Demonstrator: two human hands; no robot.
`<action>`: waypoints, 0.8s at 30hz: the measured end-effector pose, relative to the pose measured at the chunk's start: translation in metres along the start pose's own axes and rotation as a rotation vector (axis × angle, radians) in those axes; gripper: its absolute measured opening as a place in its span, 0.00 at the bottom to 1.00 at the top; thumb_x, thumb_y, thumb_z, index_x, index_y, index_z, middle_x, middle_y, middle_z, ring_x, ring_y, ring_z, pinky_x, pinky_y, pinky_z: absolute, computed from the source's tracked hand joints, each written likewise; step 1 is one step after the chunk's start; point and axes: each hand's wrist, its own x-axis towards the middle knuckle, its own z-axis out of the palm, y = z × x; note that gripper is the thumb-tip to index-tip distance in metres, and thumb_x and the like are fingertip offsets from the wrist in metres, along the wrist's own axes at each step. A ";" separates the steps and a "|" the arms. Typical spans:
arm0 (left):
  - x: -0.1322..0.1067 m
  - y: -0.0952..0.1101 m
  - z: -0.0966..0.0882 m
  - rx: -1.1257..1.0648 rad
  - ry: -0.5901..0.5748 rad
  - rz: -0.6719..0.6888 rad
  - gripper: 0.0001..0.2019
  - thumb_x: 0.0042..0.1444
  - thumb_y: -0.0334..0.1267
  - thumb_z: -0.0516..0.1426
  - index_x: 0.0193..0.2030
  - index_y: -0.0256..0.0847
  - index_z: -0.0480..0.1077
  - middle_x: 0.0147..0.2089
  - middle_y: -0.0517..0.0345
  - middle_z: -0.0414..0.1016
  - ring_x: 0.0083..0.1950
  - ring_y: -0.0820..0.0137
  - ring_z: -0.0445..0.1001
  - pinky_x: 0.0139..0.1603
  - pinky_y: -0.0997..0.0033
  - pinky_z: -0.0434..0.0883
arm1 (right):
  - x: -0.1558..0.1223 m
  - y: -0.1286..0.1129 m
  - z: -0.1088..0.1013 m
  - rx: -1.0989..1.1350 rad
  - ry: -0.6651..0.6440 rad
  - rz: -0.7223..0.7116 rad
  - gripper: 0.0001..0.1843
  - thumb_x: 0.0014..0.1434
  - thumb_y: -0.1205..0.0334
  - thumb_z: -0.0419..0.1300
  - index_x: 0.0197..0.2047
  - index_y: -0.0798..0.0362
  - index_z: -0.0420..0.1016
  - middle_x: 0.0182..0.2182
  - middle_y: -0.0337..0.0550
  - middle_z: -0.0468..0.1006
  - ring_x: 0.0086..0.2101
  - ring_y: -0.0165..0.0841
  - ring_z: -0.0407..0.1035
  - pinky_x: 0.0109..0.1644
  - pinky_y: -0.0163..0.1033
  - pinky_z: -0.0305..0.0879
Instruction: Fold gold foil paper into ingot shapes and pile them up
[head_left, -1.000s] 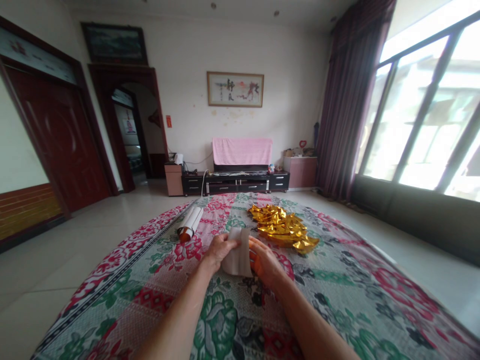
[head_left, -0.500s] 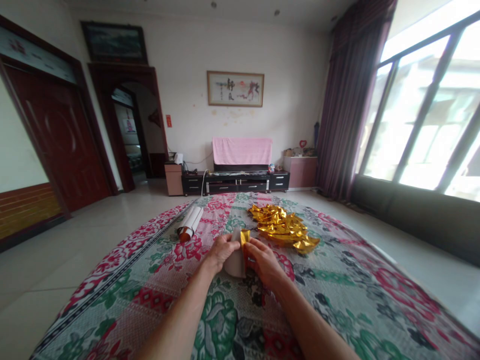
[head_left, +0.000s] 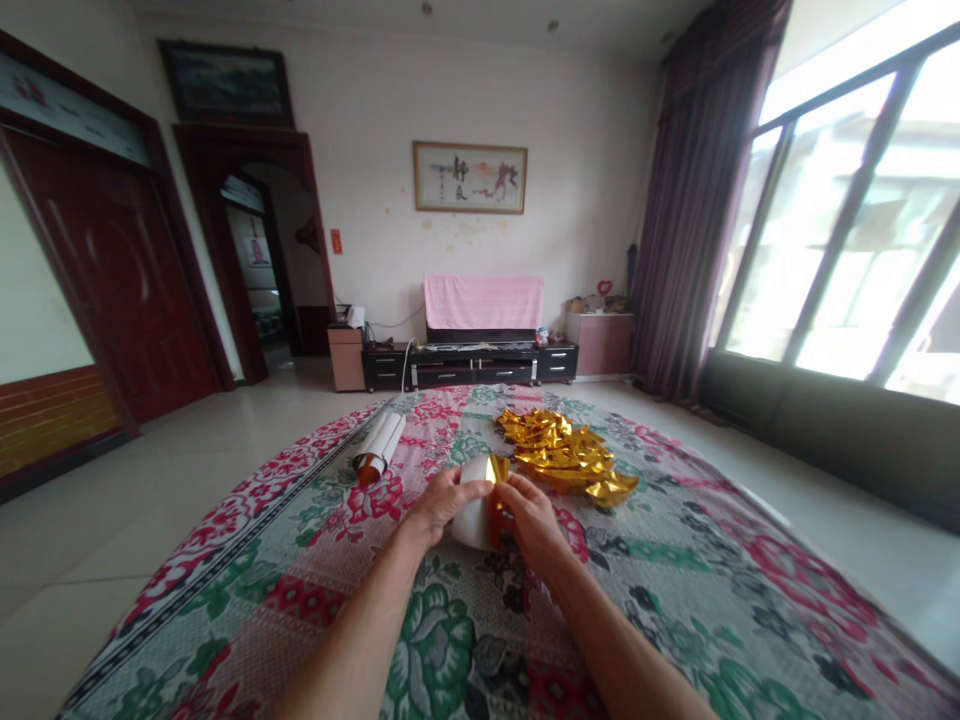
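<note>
Between my hands is a sheet of gold foil paper (head_left: 472, 520), white on its back and partly folded over so a gold strip shows. My left hand (head_left: 441, 503) grips its left side, thumb lying across the white face. On the gold side, my right hand (head_left: 527, 510) pinches the right edge, close to the left thumb. Just beyond my right hand lies a pile of folded gold foil ingots (head_left: 566, 450). Farther left rests a loose roll of the paper (head_left: 381, 445), white outside with some gold-brown showing at its near end.
A flowered cloth (head_left: 315, 590) in pink, green and grey covers the round table. Past its far edge stand a low black cabinet (head_left: 450, 374) and a pink cloth (head_left: 484, 302) draped over something. Windows and a purple curtain (head_left: 690, 220) are on the right.
The sheet has turned so more of its white face shows, and its gold strip looks wider. My left thumb has slid right, nearer my right hand. The pile and the roll stay put.
</note>
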 end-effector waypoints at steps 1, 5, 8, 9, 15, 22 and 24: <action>0.001 -0.001 0.000 0.019 0.009 0.004 0.27 0.36 0.45 0.64 0.44 0.32 0.69 0.25 0.55 0.74 0.22 0.71 0.70 0.24 0.74 0.65 | 0.000 -0.001 0.000 -0.003 0.008 -0.006 0.16 0.40 0.55 0.64 0.33 0.54 0.72 0.23 0.37 0.72 0.23 0.27 0.64 0.26 0.31 0.61; 0.001 0.000 -0.001 0.042 0.018 -0.011 0.23 0.36 0.41 0.64 0.41 0.32 0.71 0.24 0.57 0.73 0.23 0.70 0.71 0.26 0.73 0.66 | -0.001 -0.005 0.000 -0.043 -0.004 -0.010 0.16 0.42 0.57 0.64 0.35 0.54 0.72 0.28 0.39 0.73 0.27 0.28 0.66 0.28 0.32 0.64; -0.002 0.004 -0.002 0.060 -0.047 -0.054 0.21 0.36 0.38 0.63 0.39 0.33 0.71 0.24 0.57 0.74 0.24 0.70 0.71 0.27 0.73 0.67 | -0.001 -0.009 -0.001 -0.050 -0.044 -0.025 0.18 0.44 0.56 0.62 0.40 0.53 0.72 0.31 0.40 0.73 0.28 0.29 0.66 0.30 0.33 0.64; -0.003 0.006 -0.003 0.078 -0.076 -0.070 0.20 0.36 0.37 0.63 0.39 0.33 0.72 0.24 0.57 0.74 0.24 0.70 0.71 0.27 0.73 0.67 | 0.000 -0.010 -0.002 -0.048 -0.053 -0.029 0.19 0.44 0.55 0.63 0.40 0.53 0.72 0.30 0.39 0.73 0.27 0.29 0.66 0.30 0.34 0.64; -0.008 0.010 -0.011 0.255 -0.162 -0.105 0.19 0.36 0.34 0.61 0.39 0.35 0.72 0.26 0.58 0.74 0.25 0.70 0.71 0.25 0.76 0.65 | 0.006 -0.008 -0.008 -0.067 -0.080 -0.009 0.15 0.39 0.55 0.66 0.29 0.55 0.73 0.21 0.36 0.71 0.22 0.27 0.62 0.29 0.34 0.62; -0.011 0.013 -0.013 0.374 -0.135 -0.032 0.25 0.34 0.30 0.60 0.45 0.38 0.70 0.26 0.62 0.73 0.23 0.73 0.69 0.21 0.79 0.61 | 0.011 0.004 -0.012 -0.190 0.035 -0.100 0.12 0.41 0.54 0.62 0.28 0.53 0.72 0.20 0.37 0.71 0.22 0.29 0.63 0.27 0.34 0.60; -0.011 0.014 -0.012 0.384 -0.080 -0.040 0.32 0.33 0.29 0.60 0.51 0.38 0.67 0.23 0.62 0.72 0.22 0.73 0.68 0.21 0.79 0.60 | 0.012 0.005 -0.013 -0.390 0.118 -0.189 0.10 0.42 0.55 0.61 0.27 0.52 0.73 0.21 0.38 0.73 0.24 0.32 0.65 0.30 0.36 0.61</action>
